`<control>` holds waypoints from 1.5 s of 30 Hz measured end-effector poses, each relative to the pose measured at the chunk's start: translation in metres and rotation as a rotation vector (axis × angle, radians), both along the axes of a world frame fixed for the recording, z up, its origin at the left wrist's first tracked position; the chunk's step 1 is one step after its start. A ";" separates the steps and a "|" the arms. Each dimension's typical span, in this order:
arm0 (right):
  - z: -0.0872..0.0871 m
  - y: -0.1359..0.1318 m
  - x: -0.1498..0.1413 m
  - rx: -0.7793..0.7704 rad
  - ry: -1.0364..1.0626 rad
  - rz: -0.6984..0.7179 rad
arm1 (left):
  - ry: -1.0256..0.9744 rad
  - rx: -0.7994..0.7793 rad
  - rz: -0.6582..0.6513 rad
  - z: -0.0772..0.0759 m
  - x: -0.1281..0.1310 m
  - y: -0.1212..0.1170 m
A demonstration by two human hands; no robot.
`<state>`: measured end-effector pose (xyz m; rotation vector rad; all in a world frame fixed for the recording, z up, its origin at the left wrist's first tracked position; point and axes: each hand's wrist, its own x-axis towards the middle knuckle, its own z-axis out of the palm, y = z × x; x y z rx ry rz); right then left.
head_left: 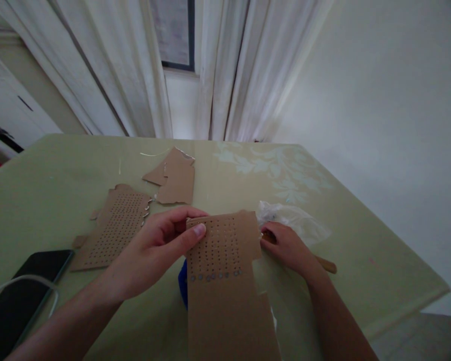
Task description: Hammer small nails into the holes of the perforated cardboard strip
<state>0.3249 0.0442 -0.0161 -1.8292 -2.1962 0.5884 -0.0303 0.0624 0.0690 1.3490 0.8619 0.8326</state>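
My left hand (161, 245) grips the top left edge of a brown cardboard sheet (225, 311), thumb on the face and fingers behind. Rows of small punched holes cover its upper part, with a line of small grey round pieces below them. My right hand (285, 245) is closed around a wooden handle (326, 264) beside the sheet's right edge. The handle's end sticks out past the wrist; the working end cannot be made out. Part of a blue object (182, 283) shows behind the cardboard's left side.
Another perforated cardboard piece (116, 225) lies to the left, with torn cardboard scraps (176, 180) further back. A crumpled clear plastic bag (293, 218) is beyond my right hand. A phone (30, 296) with a white cable (26, 277) across it lies on the green table (233, 170).
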 end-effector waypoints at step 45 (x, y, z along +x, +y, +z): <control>-0.007 -0.004 -0.009 0.044 -0.111 0.018 | -0.032 0.010 -0.002 -0.003 0.003 -0.002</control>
